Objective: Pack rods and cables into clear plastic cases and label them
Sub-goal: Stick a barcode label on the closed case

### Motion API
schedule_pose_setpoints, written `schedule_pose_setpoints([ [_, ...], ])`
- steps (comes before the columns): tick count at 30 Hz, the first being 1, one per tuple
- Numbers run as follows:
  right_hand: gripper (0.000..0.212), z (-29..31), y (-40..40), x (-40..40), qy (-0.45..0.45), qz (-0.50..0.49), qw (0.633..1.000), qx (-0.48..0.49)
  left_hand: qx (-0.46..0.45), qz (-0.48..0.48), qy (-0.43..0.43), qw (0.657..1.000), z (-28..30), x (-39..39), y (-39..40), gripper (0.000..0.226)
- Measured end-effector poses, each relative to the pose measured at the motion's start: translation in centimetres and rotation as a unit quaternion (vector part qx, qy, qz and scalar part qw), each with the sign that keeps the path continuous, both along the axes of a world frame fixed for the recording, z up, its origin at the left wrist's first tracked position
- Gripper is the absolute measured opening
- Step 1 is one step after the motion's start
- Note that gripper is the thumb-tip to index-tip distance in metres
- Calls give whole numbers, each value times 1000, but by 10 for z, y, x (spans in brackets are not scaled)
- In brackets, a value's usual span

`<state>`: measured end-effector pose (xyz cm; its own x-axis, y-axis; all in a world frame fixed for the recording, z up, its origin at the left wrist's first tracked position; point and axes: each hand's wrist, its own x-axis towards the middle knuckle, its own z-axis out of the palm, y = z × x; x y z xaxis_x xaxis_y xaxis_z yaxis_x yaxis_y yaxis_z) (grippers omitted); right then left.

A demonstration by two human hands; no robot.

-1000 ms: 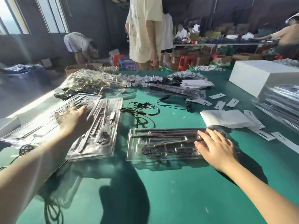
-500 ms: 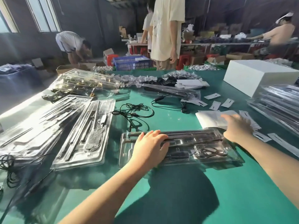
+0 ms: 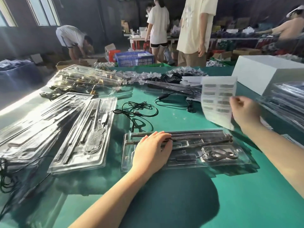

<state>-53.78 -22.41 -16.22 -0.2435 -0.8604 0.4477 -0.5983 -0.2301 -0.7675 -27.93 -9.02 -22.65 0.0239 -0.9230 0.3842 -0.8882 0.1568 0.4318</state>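
Note:
A clear plastic case [image 3: 213, 158] holding dark rods and a coiled cable lies on the green table in front of me. My left hand [image 3: 152, 150] rests flat on its left half, fingers straight over the rods. My right hand [image 3: 245, 112] pinches a white sheet of labels [image 3: 217, 102] and holds it up in the air above the case's right end. Loose black cables [image 3: 138, 111] lie on the table just beyond the case.
Packed clear cases [image 3: 85, 135] lie fanned out on the left, more [image 3: 286, 102] are stacked at the right. A white box [image 3: 263, 71] stands at the back right. Several people stand or bend beyond the table, near a blue crate [image 3: 134, 58].
My left hand came from the left pile onto the case in front. My right hand left the case, reached to the white sheets and lifted one label sheet off the table.

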Motion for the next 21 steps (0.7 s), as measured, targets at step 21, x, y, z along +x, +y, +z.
schedule_pose_setpoints([
  [21, 77, -28, 104, 94, -404, 273, 837, 250, 136, -107, 495, 852, 50, 35, -4, 43],
])
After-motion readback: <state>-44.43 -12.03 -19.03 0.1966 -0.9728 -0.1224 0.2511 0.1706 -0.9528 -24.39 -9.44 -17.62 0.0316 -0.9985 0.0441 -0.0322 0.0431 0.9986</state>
